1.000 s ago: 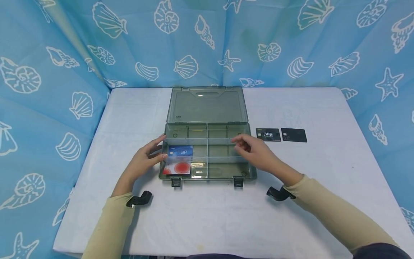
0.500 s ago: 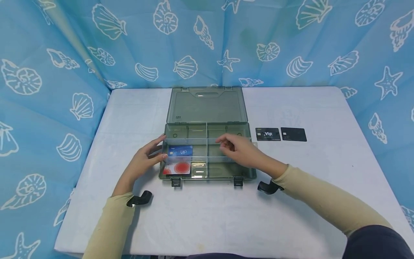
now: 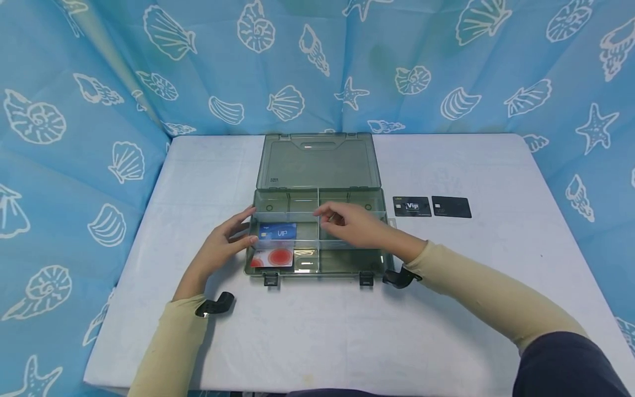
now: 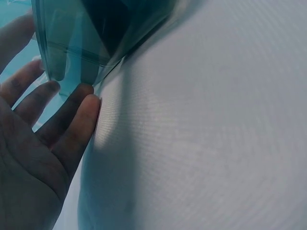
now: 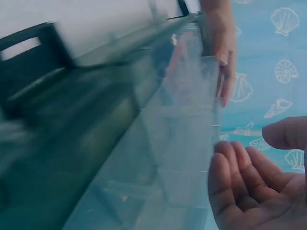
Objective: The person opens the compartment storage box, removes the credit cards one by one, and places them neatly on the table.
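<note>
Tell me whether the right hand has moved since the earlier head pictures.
Yes: the right hand has moved leftward over the compartment box, from its right side toward the middle divider.

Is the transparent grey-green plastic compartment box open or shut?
Open. The box has its transparent rectangular grey-green lid laid back behind it, leaving the blue rectangular VIP card inside uncovered.
</note>
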The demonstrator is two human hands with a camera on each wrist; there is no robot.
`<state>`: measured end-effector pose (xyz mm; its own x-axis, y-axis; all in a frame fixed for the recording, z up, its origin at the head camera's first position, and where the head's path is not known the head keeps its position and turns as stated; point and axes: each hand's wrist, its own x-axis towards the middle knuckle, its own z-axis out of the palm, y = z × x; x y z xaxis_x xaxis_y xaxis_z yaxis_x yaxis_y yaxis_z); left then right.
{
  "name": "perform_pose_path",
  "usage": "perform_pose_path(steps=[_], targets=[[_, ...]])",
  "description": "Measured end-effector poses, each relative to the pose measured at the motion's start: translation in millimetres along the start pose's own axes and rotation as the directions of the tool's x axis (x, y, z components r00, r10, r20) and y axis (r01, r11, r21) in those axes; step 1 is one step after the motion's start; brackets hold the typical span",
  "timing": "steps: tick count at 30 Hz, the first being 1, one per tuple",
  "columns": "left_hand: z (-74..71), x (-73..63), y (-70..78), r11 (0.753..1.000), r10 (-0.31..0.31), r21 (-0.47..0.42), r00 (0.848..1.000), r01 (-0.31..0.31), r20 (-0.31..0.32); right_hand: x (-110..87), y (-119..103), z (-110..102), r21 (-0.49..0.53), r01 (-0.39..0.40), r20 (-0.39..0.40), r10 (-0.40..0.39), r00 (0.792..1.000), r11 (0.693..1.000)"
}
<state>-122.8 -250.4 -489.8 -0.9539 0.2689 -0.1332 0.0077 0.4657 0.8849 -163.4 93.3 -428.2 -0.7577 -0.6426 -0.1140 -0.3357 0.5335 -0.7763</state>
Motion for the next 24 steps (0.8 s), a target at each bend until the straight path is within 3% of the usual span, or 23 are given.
perform_pose_path(steps=[3,6,10,14,22,24], targets=[[-0.2,-0.3,0.0,1.0,-0.004,-0.003,1.0,0.004,-0.003,5.6,-2.8,-2.0,0.073,-0.011,0.057,0.007,0.998,0.997],[-0.1,-0.6,0.3,1.0,-0.006,0.002,1.0,0.006,-0.009,11.9,-6.6,-3.3,0.224,-0.069,0.151,0.035,0.988,0.972],[1.0,-0.2,-0.5,1.0,-0.01,0.006,1.0,0.01,-0.011,20.2,-12.7,-4.3,0.413,-0.184,0.275,0.071,0.959,0.892],[2.2,0.8,-1.6,1.0,-0.013,0.007,1.0,0.013,-0.012,27.7,-16.4,-5.5,0.512,-0.272,0.347,0.093,0.933,0.815],[2.8,0.8,-1.1,1.0,-0.025,0.01,1.0,0.025,-0.014,43.5,-18.0,0.6,0.643,-0.393,0.412,0.136,0.901,0.658],[2.5,0.9,-1.3,1.0,-0.025,0.008,1.0,0.026,-0.016,48.1,-20.2,4.3,0.652,-0.414,0.434,0.135,0.891,0.636]])
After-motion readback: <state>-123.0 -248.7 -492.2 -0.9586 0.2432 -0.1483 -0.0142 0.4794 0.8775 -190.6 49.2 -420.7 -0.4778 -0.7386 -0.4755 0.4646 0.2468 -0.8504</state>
